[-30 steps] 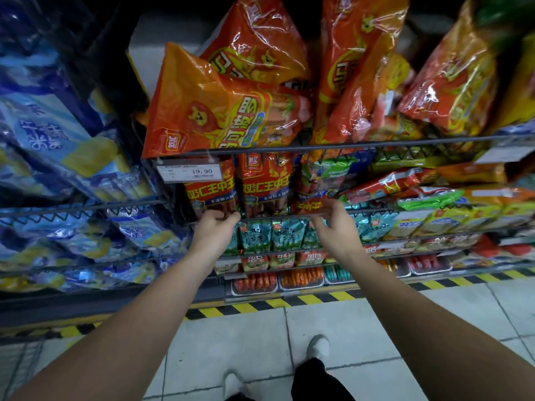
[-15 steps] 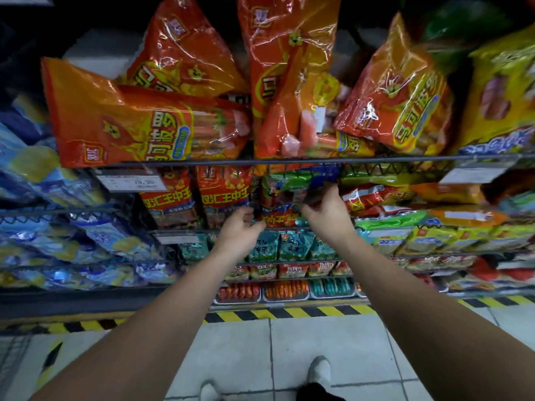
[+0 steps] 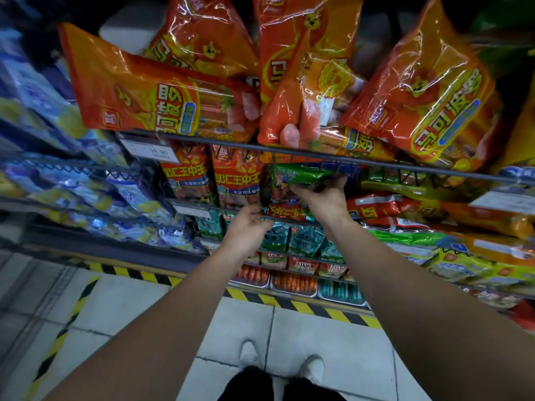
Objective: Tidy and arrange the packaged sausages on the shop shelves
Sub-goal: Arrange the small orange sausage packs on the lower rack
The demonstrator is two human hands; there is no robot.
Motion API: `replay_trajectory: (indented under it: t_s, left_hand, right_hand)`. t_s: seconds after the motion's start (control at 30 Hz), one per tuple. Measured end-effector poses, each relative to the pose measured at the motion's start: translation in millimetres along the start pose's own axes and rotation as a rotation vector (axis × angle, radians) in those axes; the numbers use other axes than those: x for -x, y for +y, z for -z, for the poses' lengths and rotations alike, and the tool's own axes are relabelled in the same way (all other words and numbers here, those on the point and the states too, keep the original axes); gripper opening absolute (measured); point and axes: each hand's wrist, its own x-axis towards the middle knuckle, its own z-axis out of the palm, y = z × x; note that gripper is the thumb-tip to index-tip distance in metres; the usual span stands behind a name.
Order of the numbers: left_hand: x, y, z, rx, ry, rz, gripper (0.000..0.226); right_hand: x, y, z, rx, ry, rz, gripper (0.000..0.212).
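Here, at wire shelf [image 3: 405, 165], right hand [image 3: 324, 195] grips green packet [image 3: 298, 175]; left hand [image 3: 246, 227] unclear

Orange-red sausage bags [image 3: 162, 94] — green pack [image 3: 301, 175] — yellow-black striped floor tape [image 3: 289, 302]

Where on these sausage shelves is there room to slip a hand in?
Top shelf: a pale bare patch behind the left orange bag, and a dark slot left of the right orange bag. Around the left hand and right hand, gripping a green pack, packs are crowded.
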Motion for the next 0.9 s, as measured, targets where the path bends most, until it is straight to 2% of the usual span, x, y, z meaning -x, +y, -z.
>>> replay_trajectory:
  t_s: [0.1, 0.17, 0.27, 0.4, 0.47, 0.5, 0.6, 0.67, 0.7, 0.77, 0.87, 0.9]
  left_hand:
    - [-3, -2, 2, 0.024, 0.005, 0.011, 0.057]
    - [-6, -2, 3, 0.022, 0.001, 0.017, 0.057]
    - [-12, 0, 4, 0.008, -0.011, 0.024, 0.06]
    - [-22, 1, 9, 0.001, -0.001, -0.017, 0.065]
    - [-25, 4, 12, -0.021, 0.009, -0.039, 0.054]
    - [-26, 4, 14, 0.049, -0.001, -0.022, 0.047]
    - [-26, 5, 23, 0.527, -0.078, 0.138, 0.031]
    - [-25, 5, 31, 0.761, -0.152, 0.308, 0.037]
    - [-26, 3, 36, 0.804, -0.176, 0.386, 0.042]
    - [-25, 2, 42, 0.77, -0.267, 0.476, 0.055]
    - [-28, 0, 44, 0.502, -0.473, 0.413, 0.088]
    - [-26, 2, 44, 0.407, -0.518, 0.396, 0.082]
  right_hand:
    - [2, 2, -2, -0.013, -0.016, 0.071, 0.108]
    - [4, 2, -2, 0.048, -0.027, 0.096, 0.087]
    - [6, 1, 1, 0.115, -0.035, 0.122, 0.069]
    - [21, -1, 2, 0.11, -0.073, 0.264, 0.042]
    - [32, -3, 0, 0.089, -0.065, 0.322, 0.038]
    - [38, -4, -1, 0.064, -0.057, 0.345, 0.037]
    - [55, -4, -2, 0.045, -0.082, 0.437, 0.034]
    - [68, -1, -1, 0.064, -0.112, 0.541, 0.036]
    - [74, 2, -2, 0.081, -0.114, 0.598, 0.037]
    - [85, 7, -3, 0.106, -0.117, 0.706, 0.037]
    - [97, 13, -6, 0.183, -0.172, 0.849, 0.037]
    - [101, 15, -6, 0.227, -0.209, 0.886, 0.036]
